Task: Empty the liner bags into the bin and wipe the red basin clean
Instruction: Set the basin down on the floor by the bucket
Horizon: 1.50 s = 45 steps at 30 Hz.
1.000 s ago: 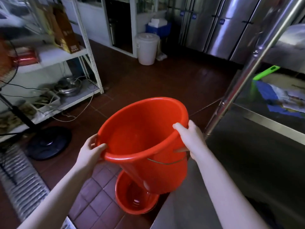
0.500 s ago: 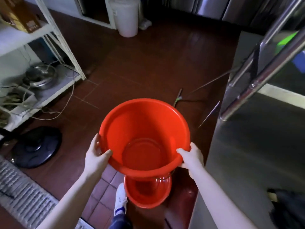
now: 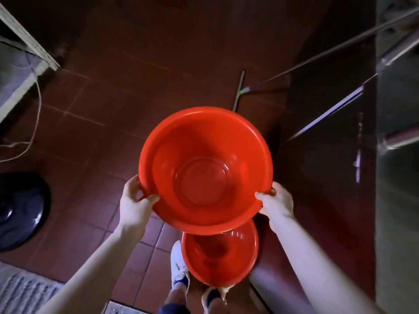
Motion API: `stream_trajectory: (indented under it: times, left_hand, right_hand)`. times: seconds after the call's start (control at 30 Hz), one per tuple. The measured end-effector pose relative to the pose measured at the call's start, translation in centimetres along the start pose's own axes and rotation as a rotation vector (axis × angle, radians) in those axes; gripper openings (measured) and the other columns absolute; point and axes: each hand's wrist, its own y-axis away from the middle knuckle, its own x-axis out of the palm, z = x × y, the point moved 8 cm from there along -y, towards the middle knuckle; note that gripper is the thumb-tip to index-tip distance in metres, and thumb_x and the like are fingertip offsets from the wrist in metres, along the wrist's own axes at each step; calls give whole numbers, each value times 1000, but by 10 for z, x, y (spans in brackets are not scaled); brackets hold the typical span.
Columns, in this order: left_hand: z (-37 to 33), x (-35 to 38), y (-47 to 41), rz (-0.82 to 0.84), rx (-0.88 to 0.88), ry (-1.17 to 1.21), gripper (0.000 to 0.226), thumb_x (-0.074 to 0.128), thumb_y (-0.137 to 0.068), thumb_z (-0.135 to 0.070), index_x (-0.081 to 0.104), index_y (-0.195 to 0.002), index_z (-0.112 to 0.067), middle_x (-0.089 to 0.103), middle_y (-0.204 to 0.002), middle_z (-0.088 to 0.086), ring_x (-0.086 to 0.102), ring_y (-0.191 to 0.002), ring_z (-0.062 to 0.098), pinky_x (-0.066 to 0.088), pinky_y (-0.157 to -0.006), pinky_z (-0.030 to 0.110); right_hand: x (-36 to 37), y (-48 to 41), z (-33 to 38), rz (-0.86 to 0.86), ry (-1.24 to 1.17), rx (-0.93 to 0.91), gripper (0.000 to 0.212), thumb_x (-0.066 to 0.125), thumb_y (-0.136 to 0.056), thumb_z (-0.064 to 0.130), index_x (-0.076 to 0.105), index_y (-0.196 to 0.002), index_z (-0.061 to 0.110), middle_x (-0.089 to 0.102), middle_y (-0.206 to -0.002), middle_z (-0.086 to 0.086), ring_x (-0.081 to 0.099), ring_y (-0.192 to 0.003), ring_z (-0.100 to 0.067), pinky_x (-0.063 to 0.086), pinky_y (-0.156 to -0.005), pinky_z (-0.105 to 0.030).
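I hold a large red bucket point(image 3: 205, 168) upright above the floor, its mouth facing me and its inside bare. My left hand point(image 3: 133, 207) grips the rim on the left with the thumb inside. My right hand point(image 3: 275, 203) grips the rim on the right. Below it on the tiled floor sits a smaller red basin point(image 3: 220, 259), partly hidden by the bucket. No liner bags or bin are in view.
My feet in white shoes point(image 3: 179, 266) stand beside the basin. A squeegee with a long handle point(image 3: 240, 91) lies on the floor ahead. A steel counter point(image 3: 396, 177) runs along the right. A black round base point(image 3: 20, 209) and a floor grate point(image 3: 25, 291) lie left.
The bucket has come from tilted to level, and my view has swung down onto the floor. Both hands keep hold of its rim.
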Motion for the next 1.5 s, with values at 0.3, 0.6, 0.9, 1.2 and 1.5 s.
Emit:
stream_trajectory:
  times: [0.3, 0.6, 0.9, 1.2, 1.5]
  left_hand:
    - [122, 77, -167, 175, -139, -112, 37, 56, -73, 25, 64, -90, -7, 67, -64, 1, 62, -59, 13, 52, -62, 26]
    - [238, 160, -268, 174, -124, -166, 32, 62, -74, 23, 55, -78, -7, 62, -58, -2, 59, -73, 23, 55, -70, 39]
    - [236, 179, -276, 149, 30, -233, 30, 67, -80, 4, 59, -89, -23, 68, -74, -7, 63, -64, 12, 58, -67, 33]
    - [336, 127, -153, 395, -213, -734, 38, 61, -94, -31, 51, -129, -22, 66, -107, 9, 61, -76, 23, 53, -65, 30]
    - [404, 92, -52, 412, -381, -719, 36, 56, -94, -6, 47, -119, -30, 66, -89, 10, 71, -67, 28, 59, -57, 37]
  right_hand:
    - [99, -189, -47, 48, 112, -132, 37, 72, -78, -1, 63, -85, 34, 68, -82, 10, 70, -88, -23, 57, -86, -50]
    - [143, -331, -153, 7, 145, -13, 41, 73, -79, -3, 67, -113, 19, 70, -108, -10, 69, -95, -32, 58, -76, -54]
    - [129, -321, -179, 168, 214, -86, 52, 65, -91, 34, 45, -138, 35, 58, -124, 4, 59, -108, -18, 53, -85, -42]
    - [45, -227, -302, 313, 882, 109, 75, 72, -85, 34, 35, -149, 19, 48, -144, -14, 48, -130, -30, 39, -105, -35]
    - [29, -179, -346, 195, 741, 77, 68, 57, -93, 11, 26, -151, 28, 59, -131, -16, 58, -117, -33, 43, -94, -32]
